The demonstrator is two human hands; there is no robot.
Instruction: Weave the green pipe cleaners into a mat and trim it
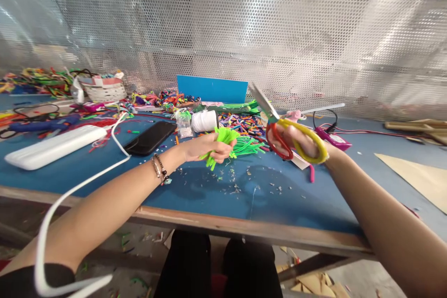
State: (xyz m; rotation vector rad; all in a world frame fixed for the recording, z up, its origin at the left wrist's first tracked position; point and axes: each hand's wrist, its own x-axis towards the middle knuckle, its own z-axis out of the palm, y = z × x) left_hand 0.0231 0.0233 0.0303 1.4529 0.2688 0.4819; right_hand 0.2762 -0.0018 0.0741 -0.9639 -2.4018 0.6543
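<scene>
**benchlurker:** ok, what's nearest the camera?

**gluefingers:** Dark-clad knees [188, 265] under the wooden front edge [223, 223] of a blue table [195, 200], plus a thick white cord [66, 195] looping over on the left. Then tiny pale scraps [235, 189] scattered on the tabletop.

**benchlurker:** and the hands?

**gluefingers:** Left hand [220, 150] is closed round a lime-green bunch [226, 136], fuzzy ends poking out above and below the fist. It's up over the middle of the table. Right hand [304, 142] has its fingers in the handles of some scissors [277, 142], one loop red, one yellow, blades angled up and away to the left. Can't tell if the blades are fully closed, sorry.

**benchlurker:** what's around them?

**gluefingers:** On the left, a long white bar [57, 146] and a black phone-like slab [151, 138]. More green stems [249, 145] lie just beyond the left fist, and a magenta box [333, 139] sits past the right hand. Further back, a white spool [204, 121] lies on its side near a heap of multicoloured bits [244, 124].

**benchlurker:** and right at the back?

**gluefingers:** White basket [104, 89] on the left, blue panel [212, 88] mid-table, perforated metal sheeting [216, 28] behind it all.
</scene>
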